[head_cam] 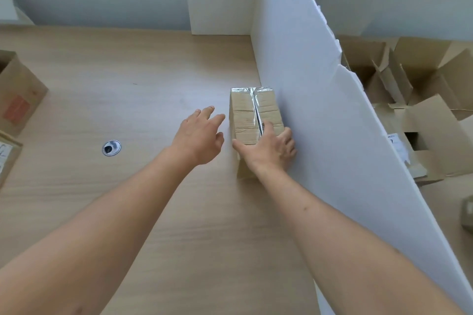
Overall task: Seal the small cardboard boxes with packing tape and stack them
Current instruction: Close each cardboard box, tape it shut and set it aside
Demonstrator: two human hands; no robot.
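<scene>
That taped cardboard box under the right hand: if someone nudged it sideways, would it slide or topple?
The taped box would probably slide: it lies long and low on the smooth wooden table. The glossy tape may feel slippery. Rightward it cannot go far, since the white foam board stands right beside it.

Light wood worktop (153, 64), taped small cardboard box (249, 112) standing against white foam divider (320, 120), round cable grommet (111, 147) left of centre, two brown cartons at left edge (18, 92), opened cartons (422, 110) beyond divider
</scene>
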